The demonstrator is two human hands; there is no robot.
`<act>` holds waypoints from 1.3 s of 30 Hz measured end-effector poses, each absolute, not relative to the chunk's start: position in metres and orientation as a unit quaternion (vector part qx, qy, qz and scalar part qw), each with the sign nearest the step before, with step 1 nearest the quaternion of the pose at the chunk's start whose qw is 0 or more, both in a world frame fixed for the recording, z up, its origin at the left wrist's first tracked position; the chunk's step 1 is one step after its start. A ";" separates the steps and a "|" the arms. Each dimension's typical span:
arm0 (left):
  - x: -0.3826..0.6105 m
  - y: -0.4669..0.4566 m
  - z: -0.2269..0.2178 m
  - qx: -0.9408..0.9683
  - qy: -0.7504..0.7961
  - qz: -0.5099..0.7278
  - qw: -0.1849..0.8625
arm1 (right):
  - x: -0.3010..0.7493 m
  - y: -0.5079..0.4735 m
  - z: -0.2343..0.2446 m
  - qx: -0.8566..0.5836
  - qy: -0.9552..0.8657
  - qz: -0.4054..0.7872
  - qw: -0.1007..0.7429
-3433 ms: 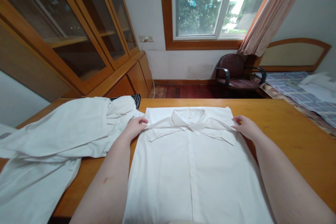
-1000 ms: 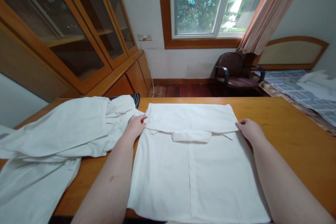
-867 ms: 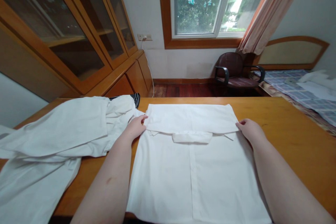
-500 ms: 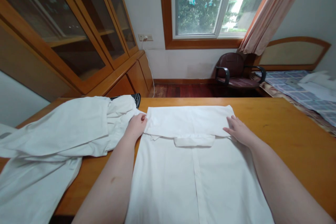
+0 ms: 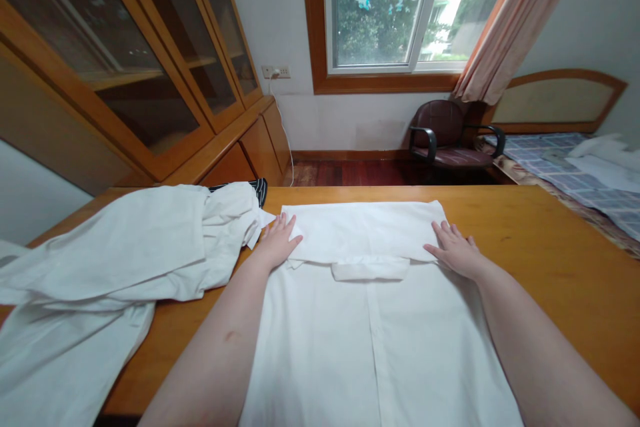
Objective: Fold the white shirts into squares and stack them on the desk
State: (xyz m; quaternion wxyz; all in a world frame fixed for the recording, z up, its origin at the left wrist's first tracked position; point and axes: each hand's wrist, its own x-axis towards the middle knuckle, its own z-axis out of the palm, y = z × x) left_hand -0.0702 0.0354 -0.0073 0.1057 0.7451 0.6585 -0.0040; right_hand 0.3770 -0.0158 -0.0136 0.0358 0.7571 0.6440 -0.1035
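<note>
A white shirt (image 5: 375,340) lies flat on the wooden table (image 5: 550,260) in front of me. Its top part is folded down toward me, so the collar (image 5: 370,270) peeks out under the folded flap (image 5: 365,233). My left hand (image 5: 277,240) lies open and flat on the flap's left end, fingers stretched out. My right hand (image 5: 453,250) lies open and flat on the flap's right end. Neither hand holds anything.
A heap of white clothes (image 5: 115,267) covers the table's left side, with a dark striped item (image 5: 245,185) behind it. A glass-door cabinet (image 5: 125,60) stands on the left. Beyond the table are a dark chair (image 5: 450,140), a window (image 5: 385,7) and a bed (image 5: 590,173).
The shirt's top with the collar was folded down toward me. Both hands then let go of the flap's corners and now lie flat on it.
</note>
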 end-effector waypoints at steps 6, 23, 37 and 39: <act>-0.073 0.039 -0.010 0.741 0.662 0.066 0.091 | 0.385 -0.010 -0.009 0.785 0.609 -0.090 -0.064; -0.083 0.046 -0.003 0.680 0.707 0.177 0.079 | 0.400 -0.005 0.000 0.838 0.457 -0.148 -0.258; -0.077 0.042 0.005 0.654 0.749 0.083 0.065 | 0.398 0.000 -0.004 0.841 0.513 -0.136 -0.102; -0.073 0.047 0.007 0.655 0.751 0.056 0.060 | 0.397 0.008 -0.001 0.842 0.516 -0.144 -0.066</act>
